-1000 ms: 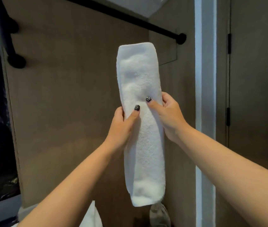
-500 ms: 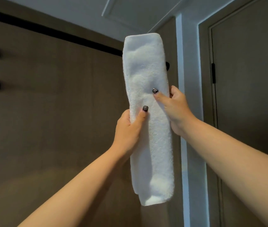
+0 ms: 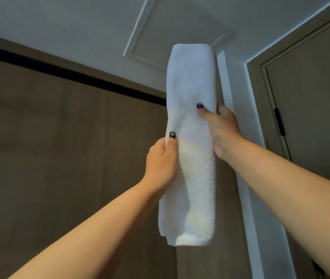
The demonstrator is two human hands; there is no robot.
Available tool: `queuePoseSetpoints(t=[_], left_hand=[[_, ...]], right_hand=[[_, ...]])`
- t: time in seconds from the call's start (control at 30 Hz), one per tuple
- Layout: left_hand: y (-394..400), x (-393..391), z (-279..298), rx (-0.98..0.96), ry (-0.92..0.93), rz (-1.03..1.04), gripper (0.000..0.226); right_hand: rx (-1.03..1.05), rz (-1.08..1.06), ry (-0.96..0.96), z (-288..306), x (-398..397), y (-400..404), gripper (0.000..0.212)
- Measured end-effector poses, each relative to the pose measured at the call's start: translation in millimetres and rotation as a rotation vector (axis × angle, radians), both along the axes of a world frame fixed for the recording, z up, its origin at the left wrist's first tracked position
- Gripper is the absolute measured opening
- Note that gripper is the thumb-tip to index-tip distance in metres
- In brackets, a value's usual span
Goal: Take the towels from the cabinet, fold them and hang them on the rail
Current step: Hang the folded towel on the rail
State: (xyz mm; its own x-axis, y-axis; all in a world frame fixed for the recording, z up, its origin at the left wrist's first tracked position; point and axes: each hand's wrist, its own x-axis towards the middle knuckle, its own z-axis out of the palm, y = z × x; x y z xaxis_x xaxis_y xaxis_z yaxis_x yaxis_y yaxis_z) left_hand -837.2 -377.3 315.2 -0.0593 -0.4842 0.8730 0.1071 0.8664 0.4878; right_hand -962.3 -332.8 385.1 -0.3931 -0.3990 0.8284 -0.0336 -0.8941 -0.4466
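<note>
Up at about the height of the rail, both hands are clamped on one folded white towel (image 3: 192, 178), which they hold upright as a long narrow strip. The left hand (image 3: 161, 160) grips the towel's left edge a little below the middle, thumb laid across the front with its dark-painted nail showing and the fingers wrapped out of sight behind the cloth. The right hand (image 3: 220, 127) grips the right edge somewhat higher, its thumb likewise pressed on the front face, the other fingers curled round the back. Between the two thumbs the cloth is slightly pinched and twisted, so the lower half bulges forward while the upper half lies flatter. The towel's top end is a smooth rounded fold reaching up in front of the pale ceiling (image 3: 79, 21); its bottom end hangs free below both wrists, with layered edges showing at the lower left corner. Behind the towel a black rail (image 3: 69, 74) runs along the brown panelled wall (image 3: 49, 158) from the left and disappears behind the towel's left edge; whether cloth and rail touch cannot be told. To the right stands a white frame strip (image 3: 246, 188), and beyond it a brown door (image 3: 311, 107) with a dark hinge.
</note>
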Motion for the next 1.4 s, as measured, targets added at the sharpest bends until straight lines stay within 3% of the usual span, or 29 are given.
queuePoseSetpoints(t=[0.17, 0.33, 0.57, 0.7, 0.87, 1.03, 1.13, 1.3, 1.4], left_hand=[[-37, -23, 24, -0.051, 0.045, 0.056, 0.043], [-65, -51, 35, 0.028, 0.006, -0.036, 0.027], [-101, -86, 57, -0.056, -0.055, 0.112, 0.05], [-125, -103, 68, -0.087, -0.104, 0.175, 0.064], [-153, -113, 69, -0.112, -0.127, 0.22, 0.043], [-172, -105, 72, -0.142, -0.074, 0.31, 0.059], [-179, -100, 72, -0.175, -0.079, 0.363, 0.066], [-183, -100, 72, -0.243, -0.076, 0.433, 0.044], [-184, -99, 70, -0.266, -0.07, 0.418, 0.043]], right_hand=[[-0.023, -0.068, -0.009, 25, -19, -42, 0.008], [-0.054, -0.087, -0.024, 53, -49, -72, 0.021], [-0.114, -0.066, 0.012, 98, -91, -113, 0.012], [-0.124, -0.094, 0.048, 128, -104, -142, 0.022], [-0.108, -0.13, 0.01, 166, -111, -169, 0.046], [-0.003, -0.144, 0.066, 188, -104, -192, 0.047], [0.059, -0.279, 0.105, 197, -103, -199, 0.04], [-0.037, -0.665, 0.299, 201, -94, -194, 0.035], [-0.036, -0.756, 0.435, 208, -91, -198, 0.035]])
